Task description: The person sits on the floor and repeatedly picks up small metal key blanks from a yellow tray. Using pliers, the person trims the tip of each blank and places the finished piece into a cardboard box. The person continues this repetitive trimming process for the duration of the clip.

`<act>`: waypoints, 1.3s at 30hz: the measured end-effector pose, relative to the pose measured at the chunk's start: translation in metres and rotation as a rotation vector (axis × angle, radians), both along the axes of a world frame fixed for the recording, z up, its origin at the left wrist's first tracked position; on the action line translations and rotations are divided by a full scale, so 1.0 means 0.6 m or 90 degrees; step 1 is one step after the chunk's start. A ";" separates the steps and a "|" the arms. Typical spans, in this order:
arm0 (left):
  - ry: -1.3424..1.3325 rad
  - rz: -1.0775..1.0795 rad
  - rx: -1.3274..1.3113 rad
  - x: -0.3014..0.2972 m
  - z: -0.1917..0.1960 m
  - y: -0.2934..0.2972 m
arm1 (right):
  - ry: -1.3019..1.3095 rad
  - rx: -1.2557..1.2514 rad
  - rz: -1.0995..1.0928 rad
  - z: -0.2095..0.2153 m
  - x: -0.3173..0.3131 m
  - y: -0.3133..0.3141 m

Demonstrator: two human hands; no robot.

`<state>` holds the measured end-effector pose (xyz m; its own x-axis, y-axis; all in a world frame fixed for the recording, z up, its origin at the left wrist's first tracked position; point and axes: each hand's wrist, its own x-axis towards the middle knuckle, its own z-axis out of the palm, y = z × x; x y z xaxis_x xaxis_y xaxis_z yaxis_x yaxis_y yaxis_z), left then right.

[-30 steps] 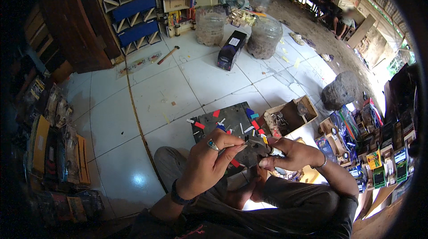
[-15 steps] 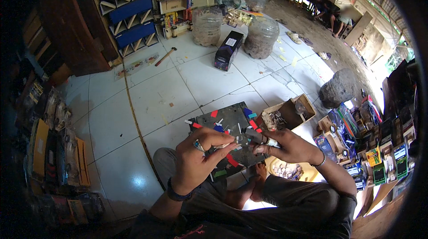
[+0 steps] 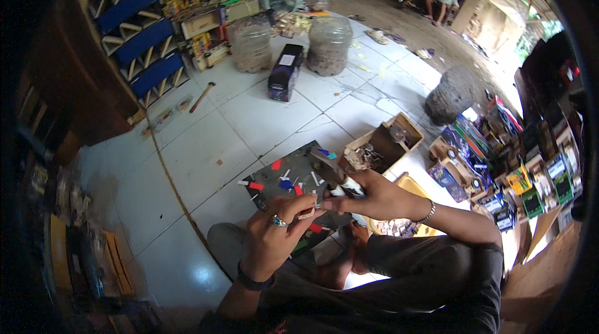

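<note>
My left hand [image 3: 274,234], with a ring on one finger, pinches a small pale wooden piece [image 3: 306,213] between thumb and fingers. My right hand [image 3: 374,195] grips a dark wooden part with a pale end [image 3: 340,181], raised just above a dark grey work board [image 3: 293,178] on the floor. The two hands meet at their fingertips, and the small piece touches the dark part. Several small red, blue and white bits lie scattered on the board.
An open cardboard box [image 3: 384,144] of small parts sits right of the board, a yellow tray [image 3: 399,228] under my right wrist. Two big clear jars [image 3: 327,44], a dark box [image 3: 284,72] and a hammer [image 3: 203,96] lie farther off. Colourful toy trucks [image 3: 474,159] line the right.
Both hands have lifted the pieces off the board and brought them closer to me. My left hand now pinches a small wooden piece against the dark part.
</note>
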<state>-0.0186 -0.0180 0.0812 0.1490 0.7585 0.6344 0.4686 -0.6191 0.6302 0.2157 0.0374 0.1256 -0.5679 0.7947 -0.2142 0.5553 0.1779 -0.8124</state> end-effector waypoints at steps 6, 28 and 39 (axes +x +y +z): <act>0.073 -0.059 -0.122 0.000 -0.005 0.011 | -0.034 0.249 -0.099 -0.057 0.073 0.085; 0.302 -0.190 -0.318 -0.036 -0.025 0.025 | -0.636 -0.061 -0.346 -0.310 0.569 0.101; 0.323 -0.247 -0.377 -0.030 -0.045 0.023 | -0.511 -0.437 -0.324 -0.511 0.531 -0.064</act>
<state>-0.0363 -0.0041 0.0545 0.6225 0.7802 -0.0612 0.6041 -0.4293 0.6715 0.5343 -0.0011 -0.1809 0.2755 0.4695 -0.8388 0.8326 -0.5527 -0.0358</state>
